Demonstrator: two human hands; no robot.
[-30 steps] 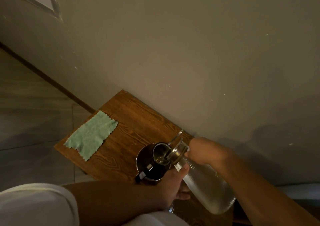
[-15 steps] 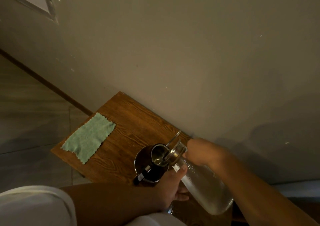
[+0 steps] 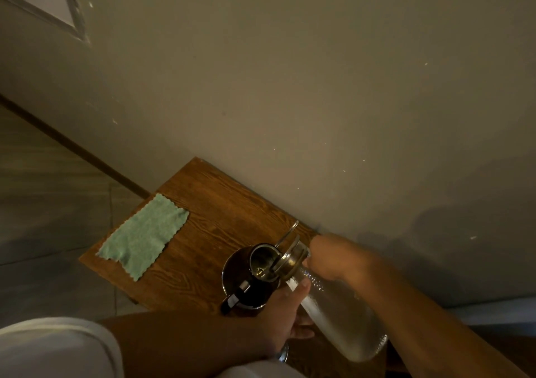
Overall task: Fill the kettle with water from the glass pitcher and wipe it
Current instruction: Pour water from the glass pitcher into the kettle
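A dark metal kettle (image 3: 242,276) stands on a small wooden table (image 3: 214,212) with its top open. The glass pitcher (image 3: 339,313) is tilted over it, metal neck at the kettle's opening, swing-top lid hanging open. My right hand (image 3: 330,257) grips the pitcher's neck from the wall side. My left hand (image 3: 285,316) holds the pitcher's body from below, thumb on the glass. A green cloth (image 3: 143,237) lies flat at the table's left end.
The table stands against a plain wall (image 3: 290,87). Grey tiled floor (image 3: 43,203) lies to the left, with a dark skirting board along the wall. A small round metal object (image 3: 282,356) shows under my left wrist.
The pitcher stays tilted over the kettle with both hands on it. Only the view has shifted slightly.
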